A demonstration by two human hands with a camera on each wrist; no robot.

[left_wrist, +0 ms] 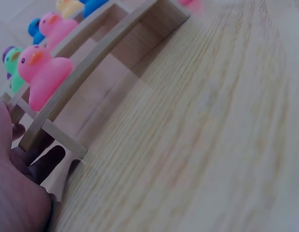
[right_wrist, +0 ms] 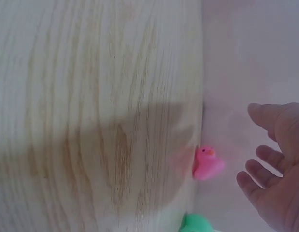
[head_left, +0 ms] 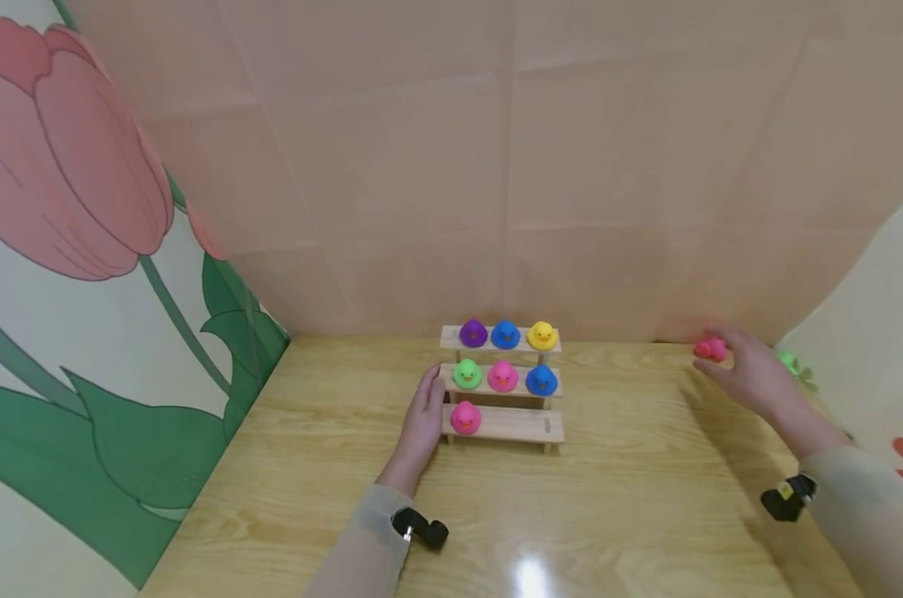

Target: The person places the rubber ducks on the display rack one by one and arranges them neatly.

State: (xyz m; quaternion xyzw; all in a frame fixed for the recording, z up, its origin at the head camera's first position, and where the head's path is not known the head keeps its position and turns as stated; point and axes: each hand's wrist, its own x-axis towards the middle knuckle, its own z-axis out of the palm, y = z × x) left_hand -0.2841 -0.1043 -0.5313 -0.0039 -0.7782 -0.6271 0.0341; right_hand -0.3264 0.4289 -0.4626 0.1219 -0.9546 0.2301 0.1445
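My left hand [head_left: 424, 411] rests against the left end of a three-step wooden shelf [head_left: 514, 424], its fingers lying along that side. In the left wrist view, some fingertips reach in under the lowest step. A pink rubber duck [head_left: 466, 418] sits at the left of that step. The middle step bears a green duck [head_left: 468, 374], a pink duck [head_left: 503, 376] and a blue duck [head_left: 542, 380]. On top are purple [head_left: 473, 333], blue [head_left: 506, 335] and yellow ducks [head_left: 542, 335]. At the far right, my right hand [head_left: 753, 374] hovers with spread fingers by a loose pink duck [right_wrist: 208, 163].
Beyond the right hand, a green toy [head_left: 789, 362] lies near the table's right edge, partly hidden by the hand. A beige cloth backdrop [head_left: 507, 166] rises along the table's back edge. A wall with a painted tulip [head_left: 70, 158] borders the left side.
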